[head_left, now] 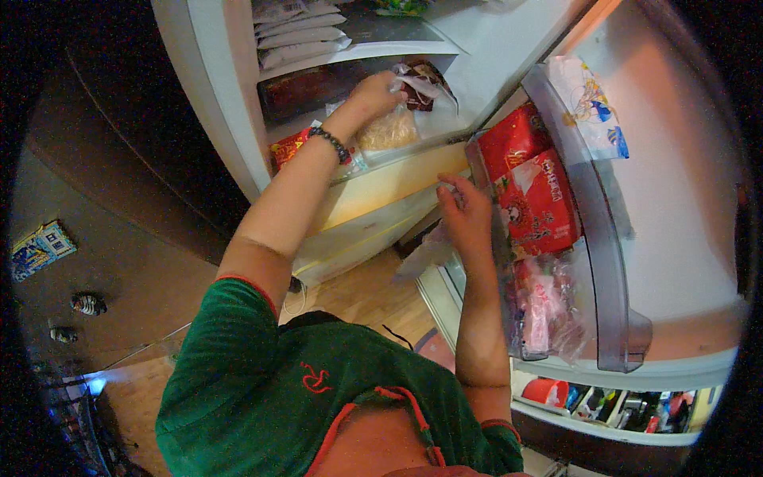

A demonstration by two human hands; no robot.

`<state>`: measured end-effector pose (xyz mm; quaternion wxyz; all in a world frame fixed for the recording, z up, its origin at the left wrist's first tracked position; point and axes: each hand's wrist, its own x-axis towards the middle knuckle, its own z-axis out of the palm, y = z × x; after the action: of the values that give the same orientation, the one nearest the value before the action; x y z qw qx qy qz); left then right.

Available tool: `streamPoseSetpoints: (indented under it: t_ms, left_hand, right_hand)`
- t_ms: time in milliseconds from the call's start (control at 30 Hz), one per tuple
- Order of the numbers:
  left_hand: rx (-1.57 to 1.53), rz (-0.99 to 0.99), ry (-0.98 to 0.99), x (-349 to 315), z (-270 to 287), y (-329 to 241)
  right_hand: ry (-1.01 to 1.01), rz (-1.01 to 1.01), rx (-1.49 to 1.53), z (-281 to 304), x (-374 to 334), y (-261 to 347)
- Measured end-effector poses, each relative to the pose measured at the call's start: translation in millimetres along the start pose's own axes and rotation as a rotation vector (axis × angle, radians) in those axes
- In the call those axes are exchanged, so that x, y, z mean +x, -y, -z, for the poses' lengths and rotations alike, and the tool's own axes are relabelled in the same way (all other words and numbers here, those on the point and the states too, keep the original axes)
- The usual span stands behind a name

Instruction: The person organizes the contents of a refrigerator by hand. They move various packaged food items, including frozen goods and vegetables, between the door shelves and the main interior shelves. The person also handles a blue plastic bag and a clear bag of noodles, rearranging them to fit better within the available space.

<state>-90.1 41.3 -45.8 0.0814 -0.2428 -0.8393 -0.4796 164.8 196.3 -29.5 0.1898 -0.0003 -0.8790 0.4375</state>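
Observation:
My left hand (377, 97), with a beaded bracelet on its wrist, reaches into the open fridge. Its fingers are closed on the pale plastic edge of a dark red package (420, 95) on the shelf. Just below this hand lies a clear bag of pale yellowish food (389, 129). A red and yellow packet (291, 148) is partly hidden behind my left forearm. My right hand (466, 213) is beside the door shelf, its fingers curled together around something whitish that I cannot make out. A translucent, bag-like sheet (427, 251) hangs beside it; whether the hand holds it is unclear.
Red boxes (534, 203) and clear-wrapped pink packages (547, 306) fill the grey door shelf (616, 262) on the right. Stacked white packets (302, 44) occupy the upper shelf. An open drawer (620, 409) of small items is at lower right. A brown surface (119, 294) lies left.

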Motion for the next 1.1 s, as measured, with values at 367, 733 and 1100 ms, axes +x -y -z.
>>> streamPoseSetpoints:
  t_ms: [367,733,1100]
  left_hand:
    - [-0.947,0.059,-0.213,-9.0,5.2,-32.2]
    - [-0.863,-0.068,0.224,-25.7,44.7,-85.7]
    - [0.371,-0.341,-0.128,-43.1,57.5,-104.2]
  right_hand:
    - [-0.081,0.083,-0.058,-7.5,37.5,-18.0]
    - [-0.126,0.000,0.300,-28.9,133.5,0.7]
    - [-0.450,0.182,-0.047,-1.6,90.9,7.0]
